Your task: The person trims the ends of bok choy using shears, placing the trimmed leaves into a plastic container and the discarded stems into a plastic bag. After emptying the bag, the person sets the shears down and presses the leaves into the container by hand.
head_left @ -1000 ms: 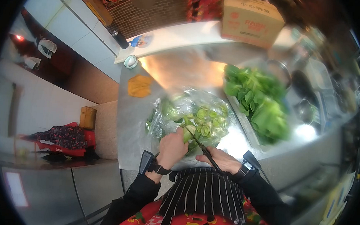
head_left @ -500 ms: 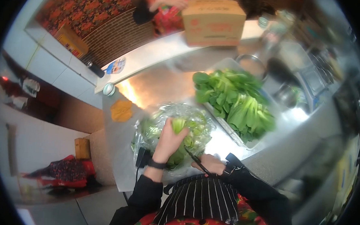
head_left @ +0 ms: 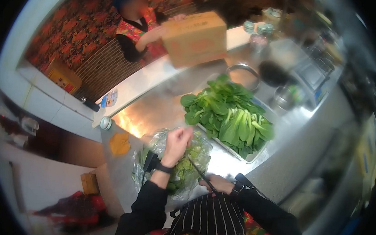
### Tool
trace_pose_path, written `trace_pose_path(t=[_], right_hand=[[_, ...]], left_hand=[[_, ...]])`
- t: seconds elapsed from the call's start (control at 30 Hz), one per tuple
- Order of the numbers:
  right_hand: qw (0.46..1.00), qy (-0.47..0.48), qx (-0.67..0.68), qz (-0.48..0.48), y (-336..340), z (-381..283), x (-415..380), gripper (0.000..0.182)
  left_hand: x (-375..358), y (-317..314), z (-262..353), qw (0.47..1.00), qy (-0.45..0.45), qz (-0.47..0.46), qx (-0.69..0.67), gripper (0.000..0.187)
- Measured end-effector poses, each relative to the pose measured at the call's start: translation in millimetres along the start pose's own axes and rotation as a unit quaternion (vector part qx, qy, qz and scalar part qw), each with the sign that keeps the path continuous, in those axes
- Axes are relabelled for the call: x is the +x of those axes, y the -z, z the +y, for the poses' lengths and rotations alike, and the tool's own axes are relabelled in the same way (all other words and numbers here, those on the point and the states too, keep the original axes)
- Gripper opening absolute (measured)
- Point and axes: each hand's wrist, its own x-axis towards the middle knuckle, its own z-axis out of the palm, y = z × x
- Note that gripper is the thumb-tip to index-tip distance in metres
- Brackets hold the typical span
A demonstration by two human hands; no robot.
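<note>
My right hand [head_left: 219,184] grips the handle of a dark, slim knife [head_left: 200,172], its blade pointing up and left over a clear plastic bag [head_left: 140,174]. Inside or on the bag lie leafy green pieces and pale cut ends [head_left: 185,170]. Above the bag, my left hand [head_left: 177,146] is closed, its fingertips slightly blurred; whatever it may hold is hidden. Just beyond, whole bok choy [head_left: 232,120] are heaped in a white tray [head_left: 251,158], stems gathered toward the middle and leaves spread outward.
Across the counter a person [head_left: 143,34] has hands at a cardboard box [head_left: 196,39] on the white ledge [head_left: 154,75]. A yellow cloth [head_left: 119,143] and a small lidded jar [head_left: 105,122] are at left. Metal bowls [head_left: 243,76] stand behind the tray.
A green piece showing in my left hand is no longer visible there, and that hand's fingers have closed up. My right hand keeps the knife. The camera view has shifted.
</note>
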Motion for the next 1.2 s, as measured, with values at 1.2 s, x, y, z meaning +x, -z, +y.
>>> trace_pose_path(t=[1.2], right_hand=[[0.997, 0.047, -0.058, 0.027, -9, -67, -17, 0.061]], left_hand=[[-102, 66, -82, 0.925, 0.096, 0.001, 0.368, 0.050]])
